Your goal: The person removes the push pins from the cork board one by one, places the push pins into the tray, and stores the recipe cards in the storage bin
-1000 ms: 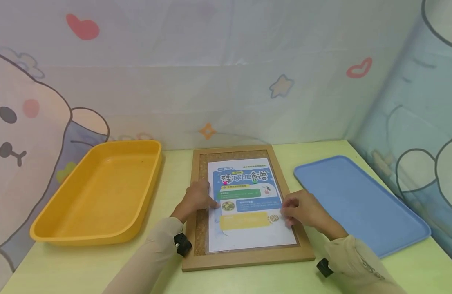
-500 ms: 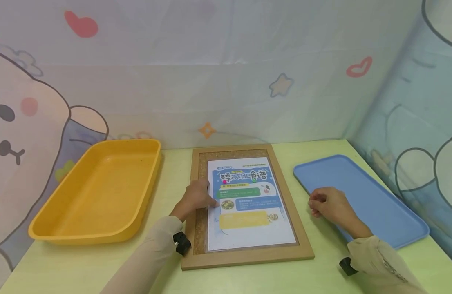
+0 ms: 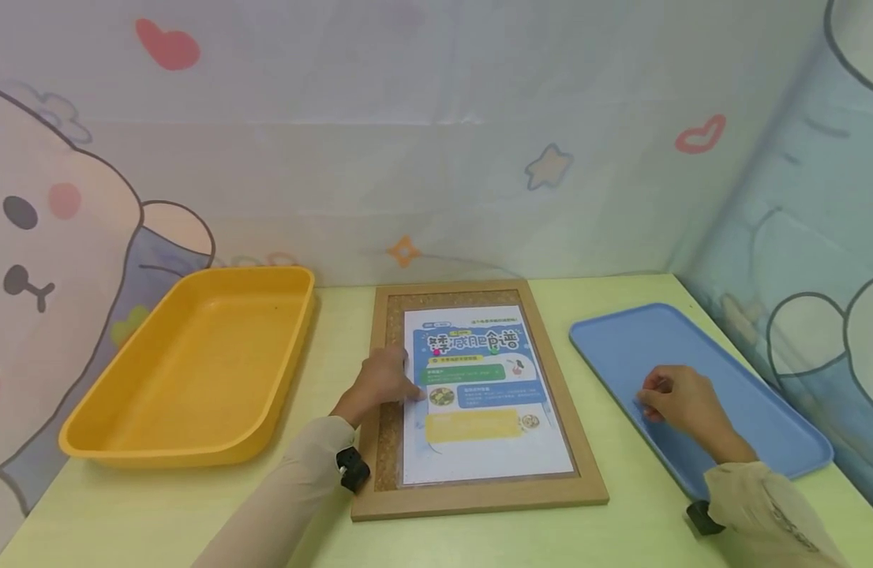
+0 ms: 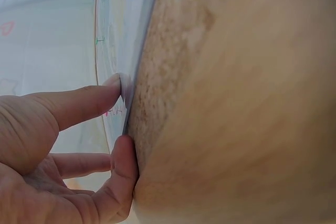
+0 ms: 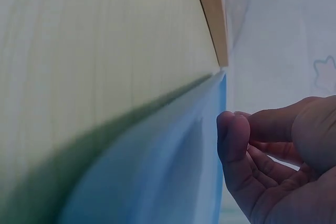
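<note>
My head camera looks forward and down across the worktop (image 3: 124,521) from its near side, far enough back to show the yellow tray (image 3: 195,363) on the left, the framed board (image 3: 479,499), the blue tray (image 3: 635,347) and the far wall (image 3: 408,158). On my left wrist, the camera sits close to my left hand (image 3: 380,380), skimming the board low; it shares the edge of the sheet (image 3: 479,465) with the head view. My right wrist's looks past my right hand (image 3: 681,396) toward that wall, sharing the blue tray.
</note>
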The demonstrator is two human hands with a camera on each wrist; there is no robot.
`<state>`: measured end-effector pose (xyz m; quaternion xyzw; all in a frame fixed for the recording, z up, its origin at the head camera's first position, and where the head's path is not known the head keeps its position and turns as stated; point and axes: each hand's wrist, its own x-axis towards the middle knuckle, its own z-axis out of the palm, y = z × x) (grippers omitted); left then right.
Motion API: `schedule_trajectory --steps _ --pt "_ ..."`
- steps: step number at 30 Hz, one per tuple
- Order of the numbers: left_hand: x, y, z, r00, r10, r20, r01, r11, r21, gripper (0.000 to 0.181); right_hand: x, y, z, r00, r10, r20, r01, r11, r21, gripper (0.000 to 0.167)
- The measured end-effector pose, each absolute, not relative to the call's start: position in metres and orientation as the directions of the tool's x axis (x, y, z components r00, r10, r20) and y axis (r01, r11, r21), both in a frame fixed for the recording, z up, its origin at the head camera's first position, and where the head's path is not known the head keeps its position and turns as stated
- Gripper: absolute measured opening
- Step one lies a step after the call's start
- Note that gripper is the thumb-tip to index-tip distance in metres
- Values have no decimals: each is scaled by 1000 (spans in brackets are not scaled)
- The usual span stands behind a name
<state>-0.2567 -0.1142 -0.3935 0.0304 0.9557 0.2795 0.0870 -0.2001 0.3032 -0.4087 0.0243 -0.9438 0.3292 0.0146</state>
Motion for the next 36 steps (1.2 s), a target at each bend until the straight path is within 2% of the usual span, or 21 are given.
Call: schedule_trajectory --steps 10,20,31,36 --pt "-257 -114 -394 -984 103 -144 12 850 526 57 -207 321 -409 -990 -62 129 -119 855 -504 15" --pt "-257 -114 -394 -984 104 -146 11 848 530 58 -215 329 -407 -991 -108 79 -132 895 -427 19" --pt "-257 -113 -394 -984 115 -136 25 845 534 54 -225 333 -408 -990 -134 39 -140 954 -266 27" --pt "-258 -113 -395 -984 110 -143 17 847 532 57 -227 327 -401 -993 -110 -31 -101 972 -213 20"
